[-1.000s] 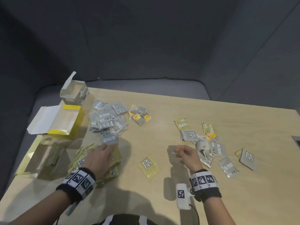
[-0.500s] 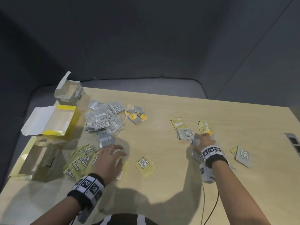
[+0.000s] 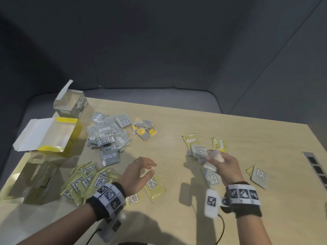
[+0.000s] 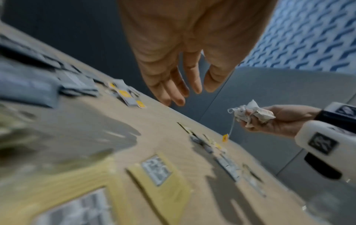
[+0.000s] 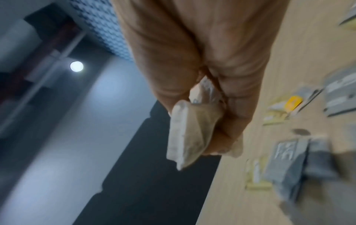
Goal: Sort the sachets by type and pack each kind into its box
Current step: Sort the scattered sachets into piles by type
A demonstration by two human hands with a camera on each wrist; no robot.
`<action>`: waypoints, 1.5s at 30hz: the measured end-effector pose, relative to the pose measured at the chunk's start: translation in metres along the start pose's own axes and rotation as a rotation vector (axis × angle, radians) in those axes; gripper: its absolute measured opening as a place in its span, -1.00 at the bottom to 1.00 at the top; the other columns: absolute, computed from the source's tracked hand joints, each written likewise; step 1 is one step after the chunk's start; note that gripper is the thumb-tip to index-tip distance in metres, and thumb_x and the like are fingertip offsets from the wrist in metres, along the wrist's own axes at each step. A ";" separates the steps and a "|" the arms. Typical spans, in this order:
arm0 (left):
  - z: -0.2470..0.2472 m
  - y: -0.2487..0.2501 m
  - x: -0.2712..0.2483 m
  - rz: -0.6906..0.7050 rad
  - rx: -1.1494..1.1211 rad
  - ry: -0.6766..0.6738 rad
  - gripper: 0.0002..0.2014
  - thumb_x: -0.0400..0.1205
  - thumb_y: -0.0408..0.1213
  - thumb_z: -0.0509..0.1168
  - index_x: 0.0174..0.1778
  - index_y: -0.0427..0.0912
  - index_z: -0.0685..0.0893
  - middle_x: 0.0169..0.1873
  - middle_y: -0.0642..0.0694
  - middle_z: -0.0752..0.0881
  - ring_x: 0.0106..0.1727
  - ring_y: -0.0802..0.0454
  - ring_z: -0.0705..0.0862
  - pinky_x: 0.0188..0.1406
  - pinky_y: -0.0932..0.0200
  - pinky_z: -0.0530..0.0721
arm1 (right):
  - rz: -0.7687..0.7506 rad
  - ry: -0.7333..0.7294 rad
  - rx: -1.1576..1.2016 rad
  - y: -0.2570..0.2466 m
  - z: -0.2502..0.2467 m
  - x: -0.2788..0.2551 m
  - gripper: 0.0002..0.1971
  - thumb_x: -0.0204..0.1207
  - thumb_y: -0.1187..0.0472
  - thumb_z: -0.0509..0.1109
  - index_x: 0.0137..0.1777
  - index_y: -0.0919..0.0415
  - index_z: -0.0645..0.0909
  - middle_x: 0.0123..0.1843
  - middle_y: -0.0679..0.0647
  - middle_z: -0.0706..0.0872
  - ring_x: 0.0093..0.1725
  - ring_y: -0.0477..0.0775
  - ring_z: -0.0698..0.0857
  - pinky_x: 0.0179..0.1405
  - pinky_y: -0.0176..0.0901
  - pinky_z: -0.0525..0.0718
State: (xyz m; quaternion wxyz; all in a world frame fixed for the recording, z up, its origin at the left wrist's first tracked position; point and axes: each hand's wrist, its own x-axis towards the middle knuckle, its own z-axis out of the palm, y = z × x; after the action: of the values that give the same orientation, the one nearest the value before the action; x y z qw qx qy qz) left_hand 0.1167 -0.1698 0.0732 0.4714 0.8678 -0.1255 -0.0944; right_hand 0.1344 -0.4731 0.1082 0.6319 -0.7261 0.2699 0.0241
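My right hand (image 3: 223, 161) grips a bunch of pale tea bags (image 5: 188, 134), lifted off the table; a string with a small yellow tag (image 4: 225, 137) dangles from the tea bags (image 4: 250, 113). My left hand (image 3: 139, 171) hovers open, fingers loosely spread, just above a lone yellow sachet (image 3: 154, 186). A heap of yellow sachets (image 3: 88, 181) lies left of it, and a heap of grey sachets (image 3: 107, 135) lies farther back. A small cluster of yellow-tagged tea bags (image 3: 144, 130) sits beside the grey heap. Mixed grey and yellow sachets (image 3: 200, 149) lie under and around my right hand.
Three open boxes stand at the table's left edge: a grey box (image 3: 70, 103) at the back, a yellow and white box (image 3: 51, 137) in the middle, a pale yellow box (image 3: 30, 177) nearest. A grey sachet (image 3: 259, 175) lies far right. A socket strip (image 3: 316, 168) is set in the right edge.
My right hand reached into the mixed sachets and came up holding tea bags. My left hand left the yellow heap, moved right and lifted over the lone yellow sachet.
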 end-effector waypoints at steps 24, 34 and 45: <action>0.003 0.021 0.041 -0.779 -1.137 -0.212 -0.82 0.69 -0.25 0.15 -0.03 -0.20 0.64 -0.11 -0.19 0.65 -0.29 -0.01 0.59 -0.48 0.21 0.64 | 0.005 0.098 -1.091 0.048 -0.036 0.113 -0.74 0.52 0.23 0.29 0.16 0.13 0.68 0.17 0.33 0.68 0.08 0.34 0.67 0.00 0.02 0.67; -0.007 -0.001 0.033 -0.793 -1.123 -0.132 -0.80 0.69 -0.21 0.17 0.11 -0.17 0.64 -0.01 -0.19 0.67 -0.14 -0.04 0.62 -0.40 0.19 0.67 | 0.028 0.257 -0.875 0.033 -0.007 0.099 -0.61 0.46 0.19 0.35 0.20 0.44 0.60 0.24 0.50 0.52 0.05 0.47 0.63 0.14 0.08 0.60; -0.001 0.001 0.033 -0.774 -1.112 -0.110 -0.80 0.67 -0.20 0.20 0.11 -0.15 0.65 0.04 -0.17 0.68 -0.07 -0.06 0.65 -0.26 0.11 0.67 | 0.031 0.053 -0.992 0.030 0.049 0.095 -0.29 0.18 -0.15 0.58 0.17 0.36 0.51 0.28 0.29 0.40 0.26 0.28 0.50 0.15 0.02 0.66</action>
State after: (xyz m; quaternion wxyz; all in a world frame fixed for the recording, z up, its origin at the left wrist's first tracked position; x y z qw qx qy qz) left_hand 0.1482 -0.1794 0.0734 0.7728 0.4726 0.2374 -0.3508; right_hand 0.2185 -0.4634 0.0356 0.2028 -0.9356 0.2524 0.1406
